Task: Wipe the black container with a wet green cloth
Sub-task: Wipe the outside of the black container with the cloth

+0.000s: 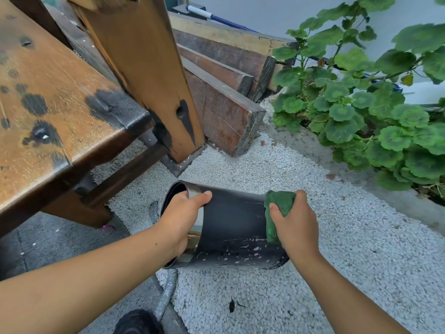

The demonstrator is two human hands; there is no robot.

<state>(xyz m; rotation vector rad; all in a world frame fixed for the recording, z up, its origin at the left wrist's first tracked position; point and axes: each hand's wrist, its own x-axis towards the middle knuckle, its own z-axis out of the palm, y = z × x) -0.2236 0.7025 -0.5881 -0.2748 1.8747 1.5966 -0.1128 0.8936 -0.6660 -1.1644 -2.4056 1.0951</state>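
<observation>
The black container is a cylinder tipped on its side above the gravel, its open mouth with a metal rim facing left. White specks dot its lower side. My left hand grips the rim, fingers inside the mouth and thumb across the outer wall. My right hand presses a bunched green cloth against the container's wall near its bottom end on the right. The cloth's lower part is tucked under my palm.
A stained wooden table with a thick leg stands at left. Wooden planks lean behind it. A leafy green plant fills the right. White gravel covers the ground; a grey corrugated hose runs below the container.
</observation>
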